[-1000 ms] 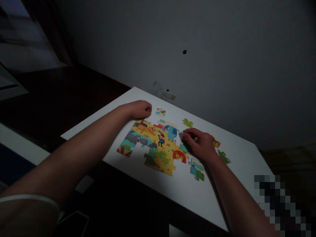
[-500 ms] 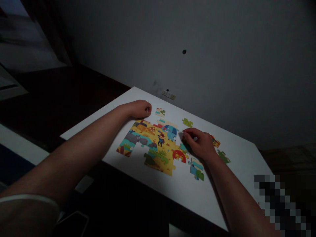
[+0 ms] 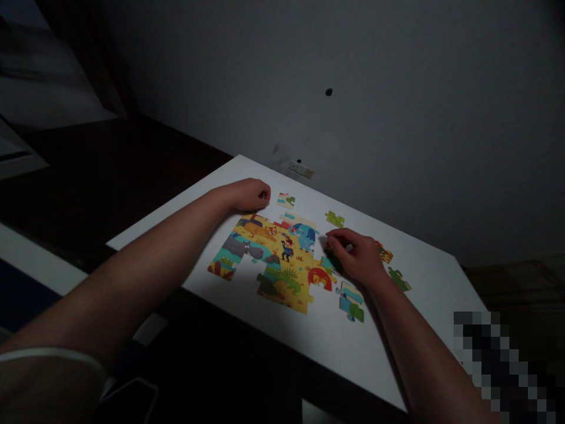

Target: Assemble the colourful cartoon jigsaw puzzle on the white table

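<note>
A partly joined jigsaw puzzle [image 3: 286, 259] with animals on a yellow ground lies flat, with gaps along its lower and right edges. My left hand [image 3: 252, 194] rests in a loose fist at the puzzle's upper left corner, just left of a loose puzzle piece [image 3: 286, 201]. My right hand [image 3: 355, 253] is over the puzzle's right side, beside the blue elephant, thumb and fingertips together. Whatever they may hold is hidden. Beneath this hand a blue-green puzzle piece [image 3: 329, 264] is partly covered. Just below the wrist lie joined puzzle pieces [image 3: 352, 301].
The white table [image 3: 247, 335] stands close to a grey wall [image 3: 397, 147] with a socket strip [image 3: 301, 169]. Near its far edge lies a green puzzle piece [image 3: 335, 219]. Right of my right hand are a striped orange piece [image 3: 385, 252] and a dark green piece [image 3: 399, 279].
Both hands and the puzzle pieces hold their places. Only a very slight shift of the whole view shows.
</note>
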